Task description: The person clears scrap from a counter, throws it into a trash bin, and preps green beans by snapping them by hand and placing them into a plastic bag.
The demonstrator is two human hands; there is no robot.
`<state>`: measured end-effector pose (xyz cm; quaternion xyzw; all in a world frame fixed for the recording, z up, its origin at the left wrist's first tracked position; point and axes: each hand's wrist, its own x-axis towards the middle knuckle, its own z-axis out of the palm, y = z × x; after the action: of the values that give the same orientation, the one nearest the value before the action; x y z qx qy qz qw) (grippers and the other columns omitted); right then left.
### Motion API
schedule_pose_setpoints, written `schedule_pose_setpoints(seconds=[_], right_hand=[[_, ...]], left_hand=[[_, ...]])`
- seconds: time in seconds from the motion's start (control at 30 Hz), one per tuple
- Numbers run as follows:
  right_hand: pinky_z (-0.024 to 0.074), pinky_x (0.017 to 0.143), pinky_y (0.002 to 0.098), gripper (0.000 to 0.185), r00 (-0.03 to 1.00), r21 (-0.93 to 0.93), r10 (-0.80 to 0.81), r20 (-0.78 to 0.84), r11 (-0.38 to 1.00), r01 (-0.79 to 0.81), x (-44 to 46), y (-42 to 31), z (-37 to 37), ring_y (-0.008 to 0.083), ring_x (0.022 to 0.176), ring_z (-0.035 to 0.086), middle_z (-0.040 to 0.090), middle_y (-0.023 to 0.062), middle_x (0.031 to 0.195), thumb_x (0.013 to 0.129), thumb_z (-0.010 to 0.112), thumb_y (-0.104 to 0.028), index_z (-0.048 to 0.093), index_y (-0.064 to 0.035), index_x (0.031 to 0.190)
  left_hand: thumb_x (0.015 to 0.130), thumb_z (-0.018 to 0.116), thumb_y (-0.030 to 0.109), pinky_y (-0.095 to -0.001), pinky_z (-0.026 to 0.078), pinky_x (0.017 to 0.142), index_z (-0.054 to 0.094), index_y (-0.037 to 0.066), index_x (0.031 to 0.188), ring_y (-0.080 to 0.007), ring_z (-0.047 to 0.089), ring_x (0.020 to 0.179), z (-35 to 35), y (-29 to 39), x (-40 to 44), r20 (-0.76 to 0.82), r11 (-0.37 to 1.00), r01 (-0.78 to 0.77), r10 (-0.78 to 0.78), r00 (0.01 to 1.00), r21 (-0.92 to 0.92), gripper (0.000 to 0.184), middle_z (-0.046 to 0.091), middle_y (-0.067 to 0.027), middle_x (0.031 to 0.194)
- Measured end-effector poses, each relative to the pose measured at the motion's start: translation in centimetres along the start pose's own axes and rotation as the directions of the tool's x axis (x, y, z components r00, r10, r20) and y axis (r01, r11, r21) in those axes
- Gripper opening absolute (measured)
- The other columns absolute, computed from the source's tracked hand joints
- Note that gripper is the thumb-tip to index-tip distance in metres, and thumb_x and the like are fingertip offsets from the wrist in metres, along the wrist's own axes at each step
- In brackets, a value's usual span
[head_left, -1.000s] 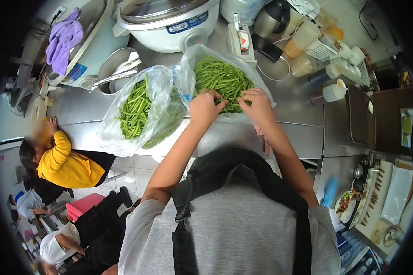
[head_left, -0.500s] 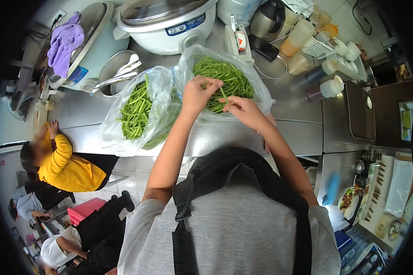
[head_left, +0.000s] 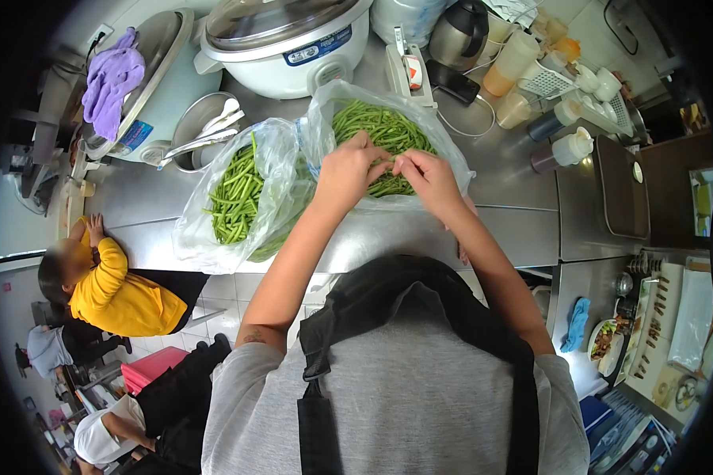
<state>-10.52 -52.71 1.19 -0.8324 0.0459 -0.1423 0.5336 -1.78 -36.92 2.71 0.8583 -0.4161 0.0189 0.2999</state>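
Long green beans (head_left: 376,120) fill an open clear plastic bag (head_left: 454,162) in front of me. Over its near side, my left hand (head_left: 352,170) and my right hand (head_left: 432,184) meet with fingertips pinched. A green bean, mostly covered by the fingers, is held between them. To the left, a second plastic bag (head_left: 281,178) lies open with shorter bean pieces (head_left: 236,198) in it.
Behind the bags stand a white rice cooker (head_left: 269,59), a steel bowl (head_left: 188,131) with utensils and a small scale (head_left: 410,75). Sauce bottles (head_left: 511,63) and a brown tray (head_left: 624,190) are at right. A person in yellow (head_left: 123,289) leans on the counter at left.
My right hand has risen and my left hand has come slightly down and right, so the fingertips now meet. The bean that stuck out between them is now mostly hidden.
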Motion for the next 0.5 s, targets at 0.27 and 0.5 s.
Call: schedule_pose_setpoints(seconds=[0.27, 0.5], right_hand=[[0.035, 0.052, 0.0199, 0.019, 0.976, 0.429, 0.219, -0.007, 0.882, -0.195, 0.4, 2.8, 0.4, 0.0042, 0.058, 0.045, 0.055, -0.002, 0.068, 0.093, 0.05, -0.012, 0.065, -0.0026, 0.09], [0.0367, 0.052, 0.0208, 0.026, 0.879, 0.431, 0.323, 0.35, 0.778, -0.458, 0.4, 1.4, 2.0, 0.0045, 0.057, 0.045, 0.055, -0.0018, 0.072, 0.096, 0.052, -0.023, 0.067, -0.0048, 0.106]], left_hand=[[0.086, 0.069, 0.016, -0.0235, 0.047, 0.068, 0.073, 0.0, 0.091, -0.0053, 0.057, 0.075, 1.1, -1.9, 0.2, 0.205, 0.569, 0.409, -0.389, 0.898, -0.713, 0.017, 0.07, -0.0029, 0.083], [0.083, 0.072, 0.018, -0.0198, 0.038, 0.055, 0.073, -0.001, 0.084, -0.003, 0.049, 0.061, 1.3, -1.5, 0.4, 0.088, 0.502, 0.372, -0.501, 0.861, -0.781, 0.019, 0.063, 0.0015, 0.067]])
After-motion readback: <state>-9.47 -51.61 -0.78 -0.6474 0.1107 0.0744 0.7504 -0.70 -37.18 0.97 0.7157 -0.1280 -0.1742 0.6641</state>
